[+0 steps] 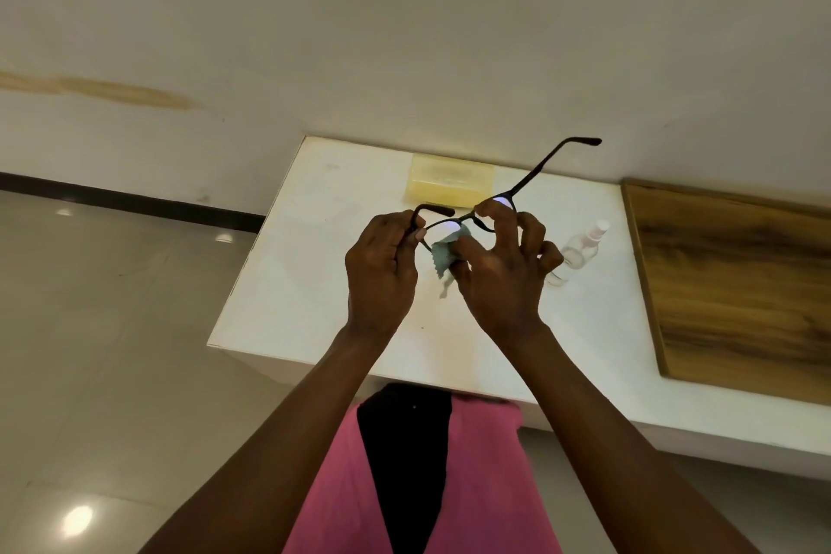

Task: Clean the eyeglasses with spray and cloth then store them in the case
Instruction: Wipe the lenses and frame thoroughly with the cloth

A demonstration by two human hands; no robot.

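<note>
Two things flank the raised eyeglasses (467, 218): yellow case (449, 182), spray bottle (582, 250).

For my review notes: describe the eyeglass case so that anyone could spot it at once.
Find the white table against the wall. At its far edge, beyond the raised hands, lies the case, a flat rectangular box. It alone is translucent yellow; the spray bottle to its right is clear.

I can read no text, label, brand or number anywhere. The pale yellow rectangular plastic case (450, 182) on the white table carries some faint marks on its lid, but they are too blurred for me to read.
</note>
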